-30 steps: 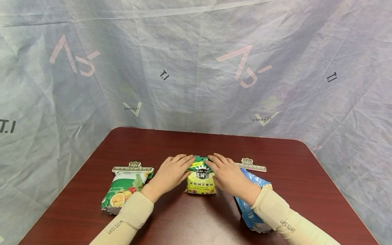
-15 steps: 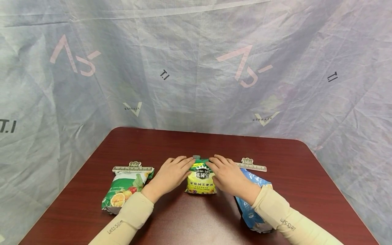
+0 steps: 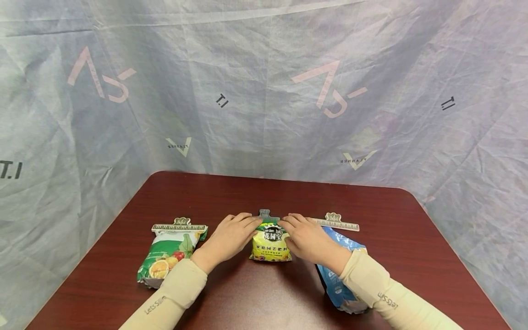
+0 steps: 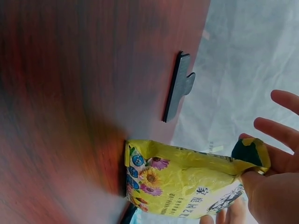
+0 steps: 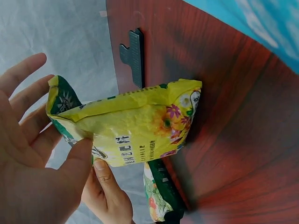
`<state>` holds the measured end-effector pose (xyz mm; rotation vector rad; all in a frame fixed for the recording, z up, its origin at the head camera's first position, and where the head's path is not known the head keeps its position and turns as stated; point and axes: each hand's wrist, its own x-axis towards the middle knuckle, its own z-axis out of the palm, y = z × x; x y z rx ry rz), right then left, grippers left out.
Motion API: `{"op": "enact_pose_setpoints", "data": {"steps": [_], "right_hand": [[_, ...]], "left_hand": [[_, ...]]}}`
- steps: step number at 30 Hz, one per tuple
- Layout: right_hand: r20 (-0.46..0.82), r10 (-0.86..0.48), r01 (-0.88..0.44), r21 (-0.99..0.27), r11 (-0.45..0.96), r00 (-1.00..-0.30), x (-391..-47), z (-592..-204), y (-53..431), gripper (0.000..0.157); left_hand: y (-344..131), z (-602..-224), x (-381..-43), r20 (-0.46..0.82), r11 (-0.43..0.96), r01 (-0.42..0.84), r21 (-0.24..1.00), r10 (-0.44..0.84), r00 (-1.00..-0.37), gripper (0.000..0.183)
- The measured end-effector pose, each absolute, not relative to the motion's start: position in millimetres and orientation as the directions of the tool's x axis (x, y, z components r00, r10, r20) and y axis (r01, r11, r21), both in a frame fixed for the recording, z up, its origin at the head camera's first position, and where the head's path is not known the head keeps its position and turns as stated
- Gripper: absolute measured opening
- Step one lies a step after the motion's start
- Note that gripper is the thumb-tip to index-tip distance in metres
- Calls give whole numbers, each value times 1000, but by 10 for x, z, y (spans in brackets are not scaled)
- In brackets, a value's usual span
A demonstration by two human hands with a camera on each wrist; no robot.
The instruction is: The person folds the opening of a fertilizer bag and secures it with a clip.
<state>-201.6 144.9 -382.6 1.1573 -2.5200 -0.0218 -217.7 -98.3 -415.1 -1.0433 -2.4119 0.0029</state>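
A small yellow and green fertilizer bag (image 3: 270, 247) stands upright at the middle of the table, flower print along its bottom. My left hand (image 3: 229, 234) pinches its top at the left corner. At the right corner my right hand (image 3: 310, 240) pinches the same top edge. In both wrist views the thumbs press the printed front, with fingers behind, and the green top is bent over backward. A dark grey sealing clip (image 4: 177, 88) lies on the table behind the bag, apart from both hands; in the head view the bag and hands partly hide it.
Left of the hands lies a green and white bag (image 3: 169, 256) with a pale clip (image 3: 179, 227) across its top. A blue bag (image 3: 338, 284) with another pale clip (image 3: 338, 223) lies right, partly under the right forearm. Grey cloth (image 3: 264, 91) hangs behind the dark red table (image 3: 231, 188).
The top of the yellow bag has folded down and back, so it looks shorter and more of the grey clip shows behind it. Both hands have lowered slightly with it.
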Motion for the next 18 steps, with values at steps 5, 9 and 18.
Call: {"op": "enact_pose_setpoints", "data": {"steps": [5, 9, 18], "right_hand": [[322, -729, -746, 91, 659, -604, -2033, -3846, 1455, 40], [318, -729, -761, 36, 648, -606, -2046, -3849, 1466, 38], [233, -724, -758, -135, 638, -650, -2064, -3805, 1484, 34]], "left_hand": [[-985, -4135, -2178, 420, 704, 699, -127, 676, -606, 32], [-990, -4107, -2168, 379, 703, 710, -27, 665, -644, 31], [-1003, -4029, -2171, 313, 661, 736, 147, 675, -669, 28]]}}
